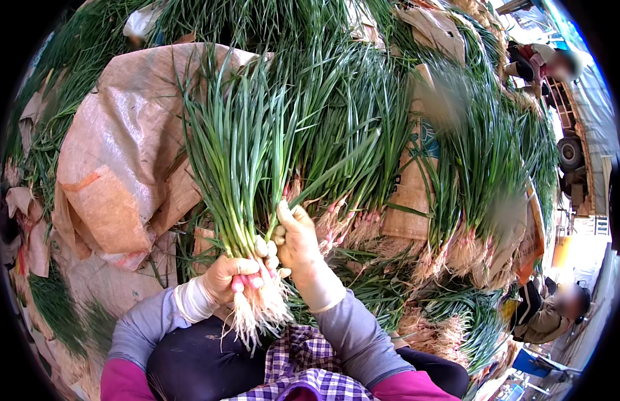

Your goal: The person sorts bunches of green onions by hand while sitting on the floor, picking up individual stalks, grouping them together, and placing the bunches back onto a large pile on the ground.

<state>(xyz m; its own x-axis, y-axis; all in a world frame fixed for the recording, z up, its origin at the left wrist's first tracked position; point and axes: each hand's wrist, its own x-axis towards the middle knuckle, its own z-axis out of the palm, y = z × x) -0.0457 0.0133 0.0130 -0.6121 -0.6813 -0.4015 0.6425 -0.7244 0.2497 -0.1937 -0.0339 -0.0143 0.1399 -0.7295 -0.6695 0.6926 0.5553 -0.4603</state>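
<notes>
My gloved left hand (222,280) grips a bunch of green-leaved alliums (242,150), like spring onions or shallots, just above their small pink bulbs (250,282). Pale stringy roots (255,311) hang from the bulbs over my lap. On the bunch's right side, my gloved right hand (295,235) has its thumb and fingers closed around a stalk; a long single leaf (340,163) slants up to the right from there. The leaves of the held bunch point away from me and overlap those lying behind.
More alliums (360,130) lie heaped ahead, and a rooty pile (435,331) sits at right. A woven sack (119,150) covers the left side; another sack (410,200) lies among the leaves. Two people, one seated (543,313) and one farther off (535,62), and a truck (576,150) are at right.
</notes>
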